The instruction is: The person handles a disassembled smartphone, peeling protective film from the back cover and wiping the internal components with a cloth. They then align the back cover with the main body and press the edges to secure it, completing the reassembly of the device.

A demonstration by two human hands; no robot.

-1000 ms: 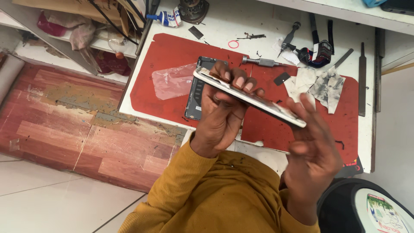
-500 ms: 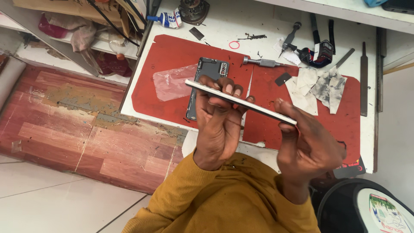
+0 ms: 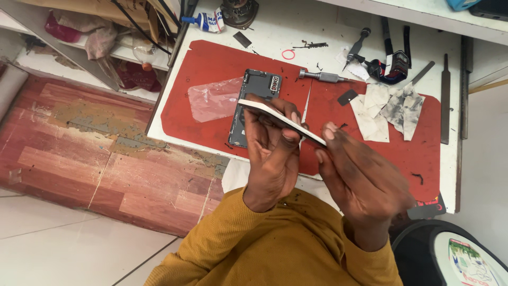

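Above the red mat (image 3: 211, 63), left hand (image 3: 272, 153) and right hand (image 3: 360, 177) both grip a thin phone panel (image 3: 280, 119)

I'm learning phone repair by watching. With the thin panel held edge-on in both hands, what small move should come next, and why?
Probably lower the white-edged panel toward the dark phone body on the red mat. The left hand has it in its grip, the right hand pinches the lower end, and it hangs tilted right above that opened body, apart from it.

Red mat (image 3: 211, 63) bare at left, tools (image 3: 365, 58) crowding far right
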